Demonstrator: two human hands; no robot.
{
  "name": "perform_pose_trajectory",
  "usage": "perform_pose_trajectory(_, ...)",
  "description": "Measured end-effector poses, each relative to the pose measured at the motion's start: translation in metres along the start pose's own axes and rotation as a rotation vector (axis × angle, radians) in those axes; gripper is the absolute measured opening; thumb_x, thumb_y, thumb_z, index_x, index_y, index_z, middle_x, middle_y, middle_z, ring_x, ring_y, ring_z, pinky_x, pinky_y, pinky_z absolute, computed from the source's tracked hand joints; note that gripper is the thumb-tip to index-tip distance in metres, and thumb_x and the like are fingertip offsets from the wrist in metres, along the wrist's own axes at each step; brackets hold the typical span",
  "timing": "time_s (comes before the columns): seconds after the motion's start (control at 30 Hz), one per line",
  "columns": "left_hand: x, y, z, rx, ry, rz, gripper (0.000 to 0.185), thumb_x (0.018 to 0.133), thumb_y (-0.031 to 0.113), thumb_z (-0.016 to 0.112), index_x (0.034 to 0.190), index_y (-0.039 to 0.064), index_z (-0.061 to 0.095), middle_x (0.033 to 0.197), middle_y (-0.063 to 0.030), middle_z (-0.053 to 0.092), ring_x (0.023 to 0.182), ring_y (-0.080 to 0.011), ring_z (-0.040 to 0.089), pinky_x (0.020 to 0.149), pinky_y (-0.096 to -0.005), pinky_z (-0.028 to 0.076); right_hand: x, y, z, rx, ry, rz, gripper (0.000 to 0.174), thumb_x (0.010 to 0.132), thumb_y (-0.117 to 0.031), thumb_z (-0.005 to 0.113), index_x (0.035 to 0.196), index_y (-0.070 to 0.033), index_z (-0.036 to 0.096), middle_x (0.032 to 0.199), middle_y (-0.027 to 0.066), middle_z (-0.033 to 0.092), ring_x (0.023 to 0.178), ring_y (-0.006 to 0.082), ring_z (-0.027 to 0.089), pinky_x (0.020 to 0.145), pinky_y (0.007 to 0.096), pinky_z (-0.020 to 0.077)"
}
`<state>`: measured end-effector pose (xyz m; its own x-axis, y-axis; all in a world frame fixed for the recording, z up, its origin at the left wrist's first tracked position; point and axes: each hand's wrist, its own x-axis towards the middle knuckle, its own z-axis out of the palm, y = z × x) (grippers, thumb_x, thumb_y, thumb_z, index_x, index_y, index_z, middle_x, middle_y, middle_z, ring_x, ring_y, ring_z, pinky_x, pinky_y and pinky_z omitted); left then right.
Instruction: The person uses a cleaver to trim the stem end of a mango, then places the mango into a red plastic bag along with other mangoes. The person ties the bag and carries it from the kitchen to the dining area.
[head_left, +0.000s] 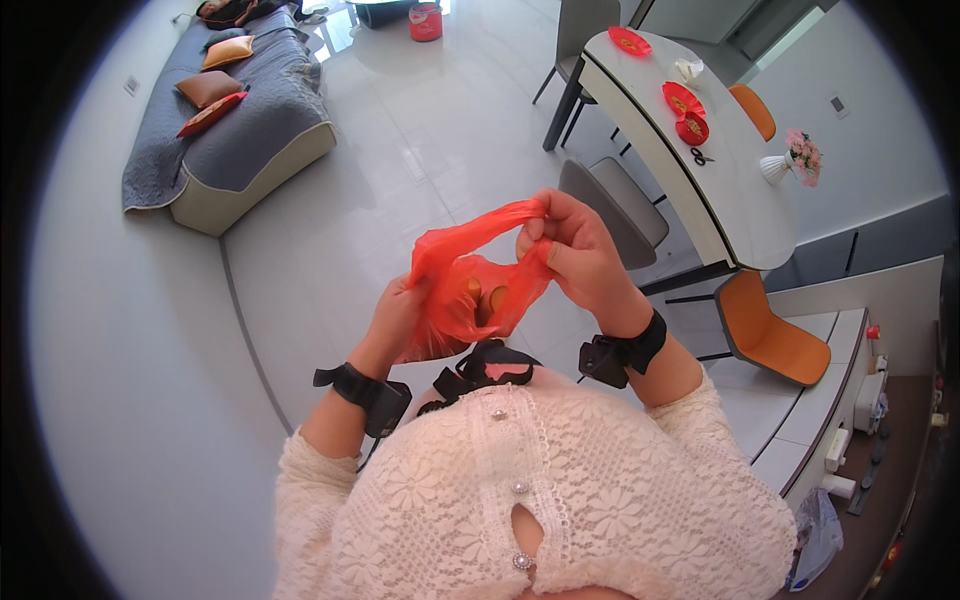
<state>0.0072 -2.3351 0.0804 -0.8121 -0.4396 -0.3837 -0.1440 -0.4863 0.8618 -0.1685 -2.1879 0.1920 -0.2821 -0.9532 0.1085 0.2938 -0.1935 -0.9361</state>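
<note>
A thin red plastic bag (442, 262) is stretched between my two hands in front of my chest, its mouth gaping upward. My left hand (405, 311) grips the bag's left side, with the fingers mostly covered by the plastic. The fingertips of my right hand (581, 251) pinch the bag's handle and rim on the other side. Through the mouth, brownish-orange rounded items (491, 300) show; what they are I cannot tell. Each wrist carries a black strap with a small dark device.
On the right, a white table (720, 172) holds red plates (681, 99), a red bowl (692, 129), scissors (700, 156) and a flower vase (775, 168). Grey (619, 210) and orange (769, 334) chairs stand around it. A sofa (247, 150) with cushions is far left; a person (232, 10) lies there.
</note>
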Motion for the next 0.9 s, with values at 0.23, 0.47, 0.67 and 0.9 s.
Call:
perform_pose_trajectory(0.23,0.091,0.060,0.001,-0.016,0.030,0.012,0.024,0.092,0.017,0.044,0.102,-0.002,0.056,0.099,-0.0049,0.060,0.088,-0.0138,0.057,0.079,-0.0279,0.045,0.099,-0.022,-0.055,-0.057,-0.022,0.056,0.024,0.075,0.012,0.041,0.095,-0.002,0.048,0.079,-0.0011,0.049,0.074,0.0062,0.049,0.066,0.0199,0.0406)
perform_pose_trajectory(0.47,0.205,0.113,-0.020,-0.053,-0.087,-0.005,0.025,0.092,0.016,0.044,0.104,-0.003,0.056,0.100,-0.0055,0.060,0.088,-0.0143,0.057,0.080,-0.0279,0.045,0.195,-0.026,-0.100,-0.065,0.070,-0.005,0.023,0.074,0.012,0.040,0.090,-0.003,0.048,0.078,-0.0016,0.048,0.072,0.0048,0.048,0.065,0.0189,0.0401)
perform_pose_trajectory(0.67,0.307,0.151,-0.053,0.121,-0.228,-0.036,0.024,0.092,0.016,0.046,0.105,-0.002,0.057,0.101,-0.0054,0.061,0.090,-0.0137,0.058,0.079,-0.0268,0.046,0.273,-0.026,-0.130,-0.075,0.167,-0.008,0.028,0.073,0.013,0.039,0.094,-0.003,0.047,0.078,-0.0006,0.049,0.074,0.0058,0.049,0.065,0.0205,0.0424)
perform_pose_trajectory(0.9,0.421,0.212,-0.056,0.107,-0.332,-0.063,0.024,0.092,0.017,0.046,0.101,-0.002,0.057,0.093,-0.0042,0.060,0.083,-0.0118,0.056,0.073,-0.0257,0.045,0.355,-0.036,-0.173,-0.123,0.333,-0.188,0.028,0.073,0.014,0.039,0.094,-0.003,0.045,0.079,-0.0003,0.049,0.072,0.0058,0.048,0.067,0.0208,0.0414)
